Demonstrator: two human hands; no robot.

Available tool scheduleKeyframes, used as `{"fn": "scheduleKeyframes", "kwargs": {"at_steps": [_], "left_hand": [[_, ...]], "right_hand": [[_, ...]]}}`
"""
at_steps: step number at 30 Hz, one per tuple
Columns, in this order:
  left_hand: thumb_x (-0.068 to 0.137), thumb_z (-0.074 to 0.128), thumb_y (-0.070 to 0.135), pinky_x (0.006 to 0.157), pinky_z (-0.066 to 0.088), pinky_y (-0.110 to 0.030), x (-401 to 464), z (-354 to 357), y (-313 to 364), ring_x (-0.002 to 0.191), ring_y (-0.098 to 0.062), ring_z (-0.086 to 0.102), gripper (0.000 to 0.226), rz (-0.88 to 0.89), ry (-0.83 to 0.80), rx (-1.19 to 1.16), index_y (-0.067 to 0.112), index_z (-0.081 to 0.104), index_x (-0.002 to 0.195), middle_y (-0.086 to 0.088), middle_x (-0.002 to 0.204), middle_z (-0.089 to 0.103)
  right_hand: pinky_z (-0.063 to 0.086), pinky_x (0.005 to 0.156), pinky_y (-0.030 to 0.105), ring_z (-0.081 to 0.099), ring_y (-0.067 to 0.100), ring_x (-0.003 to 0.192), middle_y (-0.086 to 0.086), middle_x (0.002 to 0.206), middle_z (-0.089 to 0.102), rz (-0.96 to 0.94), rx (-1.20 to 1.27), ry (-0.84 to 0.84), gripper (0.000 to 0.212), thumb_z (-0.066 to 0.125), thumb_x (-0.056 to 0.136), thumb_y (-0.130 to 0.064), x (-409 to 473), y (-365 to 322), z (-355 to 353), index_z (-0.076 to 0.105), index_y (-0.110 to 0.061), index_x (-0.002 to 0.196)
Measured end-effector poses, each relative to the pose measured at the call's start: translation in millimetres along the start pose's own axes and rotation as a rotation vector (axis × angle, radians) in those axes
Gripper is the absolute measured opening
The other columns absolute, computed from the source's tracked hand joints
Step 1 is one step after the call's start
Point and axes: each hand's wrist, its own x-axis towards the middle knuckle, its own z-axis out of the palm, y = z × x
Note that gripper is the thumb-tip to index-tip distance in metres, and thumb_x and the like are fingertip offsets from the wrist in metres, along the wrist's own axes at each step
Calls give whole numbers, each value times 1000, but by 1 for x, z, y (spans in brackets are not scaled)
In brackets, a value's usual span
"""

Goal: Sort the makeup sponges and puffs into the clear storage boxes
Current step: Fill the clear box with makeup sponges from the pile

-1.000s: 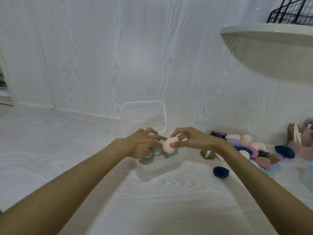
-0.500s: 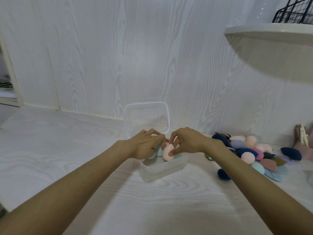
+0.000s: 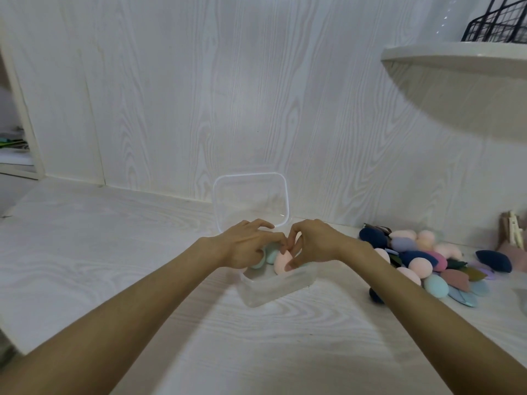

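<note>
Roughly early stage | clear box point(image 3: 278, 287), lid up, holds a few mint sponges point(image 3: 271, 253) | right hand point(image 3: 312, 242) pinches a pink sponge point(image 3: 282, 262) into it | left hand point(image 3: 246, 243) rests curled on the mint ones | unsorted pile point(image 3: 422, 258) waits at 3 o'clock on desk point(image 3: 114, 252).

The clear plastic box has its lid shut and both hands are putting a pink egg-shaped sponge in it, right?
Not quite. The head view shows the clear plastic box with its lid open, standing up behind it. The rest holds: the left hand and right hand are setting a pink egg-shaped sponge into it.
</note>
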Motion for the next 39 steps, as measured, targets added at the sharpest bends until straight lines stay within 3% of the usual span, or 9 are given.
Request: {"fn": "scheduleKeyframes", "kwargs": {"at_steps": [3,5,8,10,13,19,26,32,39], "left_hand": [[86,39,7,103,25,-33,1,0,0,142,-13,16,53,-3,-3,14,31,42,133,7,145,39],[86,40,8,102,25,-33,2,0,-1,141,-13,16,52,-2,-6,18,32,42,132,8,147,38],[87,40,9,103,25,-34,3,0,-1,141,-14,16,52,1,-5,16,32,42,132,9,147,36],[86,41,8,103,25,-34,3,0,-1,141,-14,17,51,1,-2,11,32,43,132,9,147,36],[86,40,8,104,26,-35,2,0,0,141,-13,17,51,-7,1,3,32,45,130,8,147,37],[86,40,10,103,26,-35,2,0,-1,142,-14,16,49,-4,-9,26,32,44,129,7,148,36],[86,40,9,99,24,-31,3,1,0,141,-13,16,53,2,-2,27,35,43,132,10,147,36],[87,41,8,99,25,-32,3,0,1,141,-13,16,52,-13,2,25,34,44,132,7,146,38],[86,41,9,102,26,-34,3,1,0,141,-14,17,52,-21,-3,34,34,43,132,9,146,39]], "right_hand": [[46,82,22,60,1,80,-6,95,71,-23,110,-102,26,82,68,-16,-4,5,-15,64,-22,86],[44,73,18,55,0,72,-6,92,67,-37,64,-61,25,81,70,-16,-7,7,-20,68,-20,91],[42,72,23,49,9,83,-9,94,55,9,-296,50,39,78,71,-40,-7,5,-15,67,-22,104],[39,72,25,53,13,89,-7,100,59,35,-407,69,44,74,73,-48,-5,5,-9,67,-20,106],[37,74,26,59,20,99,0,109,66,39,-439,22,40,66,81,-45,-1,4,-7,67,-16,109],[40,98,30,54,18,115,-2,127,59,115,-261,-170,37,59,89,-37,6,11,-19,63,-18,121],[30,80,26,56,18,106,-4,116,63,50,-385,6,32,66,83,-41,8,14,-5,68,-24,111],[31,79,24,51,14,99,-6,107,54,50,-375,-113,47,74,74,-45,3,8,-26,62,-29,117],[33,84,30,52,15,84,0,101,68,-47,-568,114,44,67,77,-51,8,9,-1,67,-18,106]]}}
